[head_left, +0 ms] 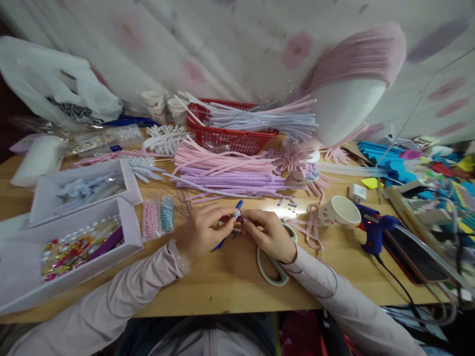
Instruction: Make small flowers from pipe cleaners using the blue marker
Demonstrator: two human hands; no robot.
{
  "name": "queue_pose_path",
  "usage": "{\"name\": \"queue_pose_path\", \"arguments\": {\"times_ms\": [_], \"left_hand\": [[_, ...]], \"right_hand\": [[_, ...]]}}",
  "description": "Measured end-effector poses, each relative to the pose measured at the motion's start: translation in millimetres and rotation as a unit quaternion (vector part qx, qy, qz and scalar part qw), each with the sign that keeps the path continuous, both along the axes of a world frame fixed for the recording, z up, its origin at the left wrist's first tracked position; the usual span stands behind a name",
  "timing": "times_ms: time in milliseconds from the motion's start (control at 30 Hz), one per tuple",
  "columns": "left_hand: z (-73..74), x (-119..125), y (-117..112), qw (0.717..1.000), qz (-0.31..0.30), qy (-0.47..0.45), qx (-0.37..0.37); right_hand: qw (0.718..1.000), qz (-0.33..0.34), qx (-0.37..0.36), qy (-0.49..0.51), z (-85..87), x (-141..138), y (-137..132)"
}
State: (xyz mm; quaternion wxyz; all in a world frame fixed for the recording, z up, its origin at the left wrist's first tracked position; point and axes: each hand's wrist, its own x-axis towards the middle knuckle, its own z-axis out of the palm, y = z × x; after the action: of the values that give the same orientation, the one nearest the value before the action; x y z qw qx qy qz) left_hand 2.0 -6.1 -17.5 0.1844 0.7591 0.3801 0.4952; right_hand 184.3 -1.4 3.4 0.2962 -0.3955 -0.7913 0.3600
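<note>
My left hand (202, 227) and my right hand (270, 232) meet above the front middle of the table, thumbs and fingertips pinched together. Between them is a small pale blue and white piece (236, 214), too small to make out its kind. A dark blue pen-like stick (240, 203) shows behind the fingertips, most of it hidden by my hands. Partly under my right hand and wrist lie scissors with pale green handles (272, 274). Bundles of purple pipe cleaners (230, 180) and pink pipe cleaners (222, 158) lie just beyond my hands.
At left are white boxes (129, 237) of beads and trims, plus bagged pink beads (151, 217) and blue beads (166, 215). A red basket (237, 141) stands behind. To the right are a paper cup (339, 211), blue glue gun (374, 227) and phone (419, 257).
</note>
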Motion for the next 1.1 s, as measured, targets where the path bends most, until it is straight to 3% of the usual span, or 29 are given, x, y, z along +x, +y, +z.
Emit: {"name": "queue_pose_path", "arguments": {"times_ms": [133,267,500,700,867,1100], "left_hand": [[1.1,3,-1,0.984,0.016,-0.078,-0.160],[3.2,7,0,0.954,0.019,-0.152,-0.258],[5.5,8,0,0.914,-0.016,-0.218,-0.341],[6.8,5,2,0.877,-0.077,-0.252,-0.403],[4.6,4,-1,0.900,-0.085,-0.189,-0.383],[6.3,7,-5,0.926,-0.085,-0.154,-0.334]], "right_hand": [[0.996,-0.012,0.084,-0.017,-5.5,0,0],[0.991,-0.028,0.132,-0.023,-10.1,-1,-3],[0.984,-0.017,0.174,-0.030,-12.3,3,-1],[0.981,0.073,0.179,0.010,-7.4,10,8],[0.986,0.066,0.146,0.048,-5.2,9,6],[0.992,0.041,-0.007,0.122,-3.2,9,2]]}}
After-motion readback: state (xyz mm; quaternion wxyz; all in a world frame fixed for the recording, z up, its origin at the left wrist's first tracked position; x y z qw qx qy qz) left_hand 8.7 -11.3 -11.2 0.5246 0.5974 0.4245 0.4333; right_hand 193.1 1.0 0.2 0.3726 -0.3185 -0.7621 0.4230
